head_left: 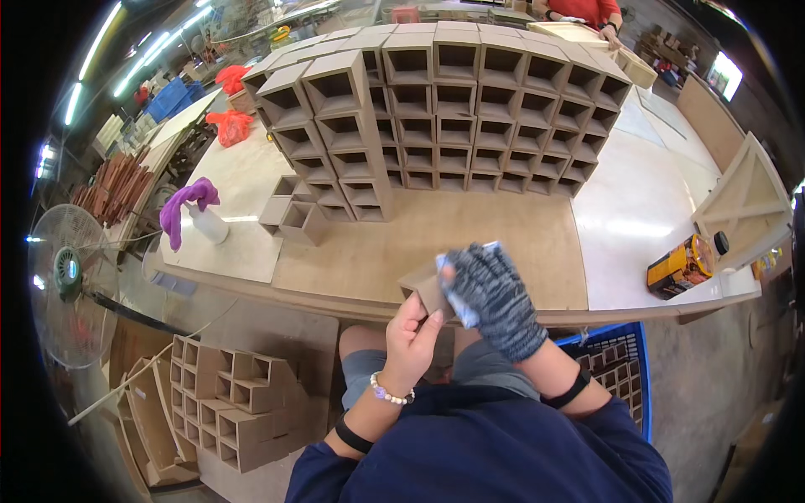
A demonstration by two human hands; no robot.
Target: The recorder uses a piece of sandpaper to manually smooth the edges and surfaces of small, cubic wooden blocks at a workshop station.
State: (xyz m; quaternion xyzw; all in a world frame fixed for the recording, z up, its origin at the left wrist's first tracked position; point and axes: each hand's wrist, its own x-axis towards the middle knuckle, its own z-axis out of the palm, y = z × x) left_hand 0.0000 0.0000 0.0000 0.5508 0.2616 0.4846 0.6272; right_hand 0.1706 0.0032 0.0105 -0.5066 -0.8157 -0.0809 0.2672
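Note:
Just over the table's front edge, my bare left hand grips a small brown open-fronted wooden box between thumb and fingers. My right hand, in a grey knitted glove with bare fingertips, is closed round a pale blue-and-white piece of cloth or paper and presses it to the box's right side. What the piece is made of cannot be told. Beyond my hands, many similar boxes are stacked in a tall wall with their openings toward me. Two more boxes sit low at its left.
A white bottle draped with a purple cloth stands at the left; a dark-capped yellow container is at the right. A fan, stacked boxes and a blue crate flank me. A person in red is at the back.

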